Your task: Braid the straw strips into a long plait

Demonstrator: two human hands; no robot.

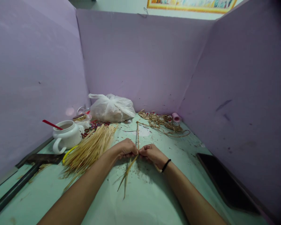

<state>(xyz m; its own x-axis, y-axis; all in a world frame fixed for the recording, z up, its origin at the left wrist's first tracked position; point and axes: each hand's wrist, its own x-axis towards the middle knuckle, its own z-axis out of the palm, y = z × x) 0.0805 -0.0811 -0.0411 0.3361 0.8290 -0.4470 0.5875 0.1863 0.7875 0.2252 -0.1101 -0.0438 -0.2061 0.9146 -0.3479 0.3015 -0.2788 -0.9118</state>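
Observation:
A thin straw braid (137, 136) runs from the back of the table straight toward me. My left hand (127, 148) is closed at its near end, fingertips pinched on the straw. Right beside it my right hand (151, 152), with a black band at the wrist, pinches the same end from the other side. Loose straw strands (125, 176) hang out below my left hand toward me, and a short piece shows under my right wrist. A large bundle of dry straw (91, 147) lies left of my left forearm.
At left stands a white pot (68, 135) with a red stick (51, 124), near a dark-handled tool (16, 187). Behind are a tied plastic bag (112, 108), tangled braided cord (163, 121) and a pink spool (176, 117). A dark flat slab (227, 181) lies right. Purple walls (142, 62) surround the table.

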